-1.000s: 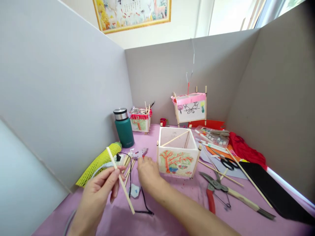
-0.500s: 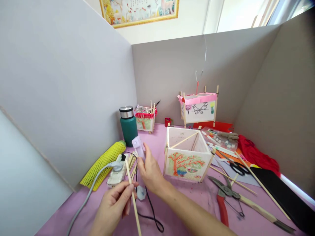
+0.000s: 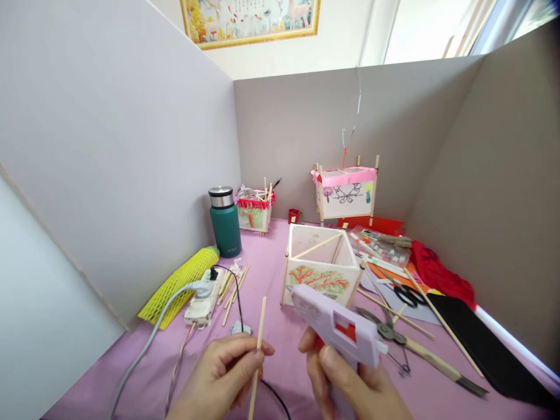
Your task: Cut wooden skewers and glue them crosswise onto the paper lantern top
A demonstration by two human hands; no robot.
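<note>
Between the thumb and fingers of my left hand (image 3: 225, 373) is a thin wooden stick (image 3: 261, 321), held nearly upright. My right hand (image 3: 350, 379) grips a pale lilac hot glue gun (image 3: 332, 321) by its handle, its nozzle pointing left and a little up. A clear glue stick end pokes out of the gun's back. Just behind the gun stands a white box-shaped lantern (image 3: 321, 274) with wooden corner posts and a painted orange tree. One stick lies diagonally across the lantern's open top. The gun hides part of its front panel.
On the left are a white power strip (image 3: 204, 303), a yellow mesh sleeve (image 3: 179, 286), loose sticks (image 3: 234, 294) and a green bottle (image 3: 225, 227). Pruning shears (image 3: 389, 333), scissors (image 3: 406, 291) and a black slab (image 3: 481, 344) lie right. A pink-trimmed lantern (image 3: 347, 195) hangs behind.
My right hand has lifted the glue gun from beside the power strip and brought it right, in front of the lantern. My left hand, still with the stick, has shifted slightly right.
</note>
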